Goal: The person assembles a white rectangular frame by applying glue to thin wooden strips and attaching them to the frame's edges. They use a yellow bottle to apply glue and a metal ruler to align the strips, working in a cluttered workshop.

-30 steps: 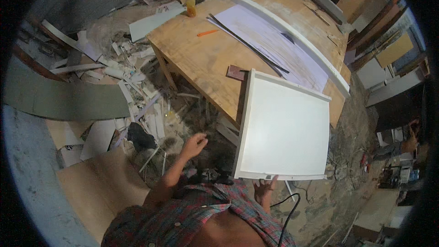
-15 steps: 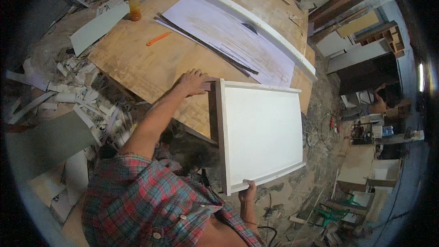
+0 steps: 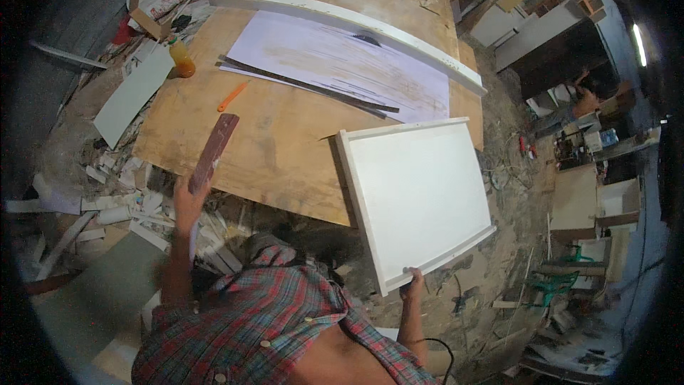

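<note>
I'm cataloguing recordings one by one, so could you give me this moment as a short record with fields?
Left hand: holds a red-brown strip by its near end
Right hand: grips the near edge of a white panel with raised edges
On table: orange tool, bottle, pale sheet, long white board
Floor, left: pale scraps
Unclear: whether the panel touches the table

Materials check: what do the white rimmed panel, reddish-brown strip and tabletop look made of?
White rimmed panel: probably painted or laminated board; smooth, even white face. Reddish-brown strip: possibly painted or stained wood; flat, straight, scuffed, though its finish is unclear. Tabletop: likely plywood, bare-looking, with tan tones and dark stains.
</note>
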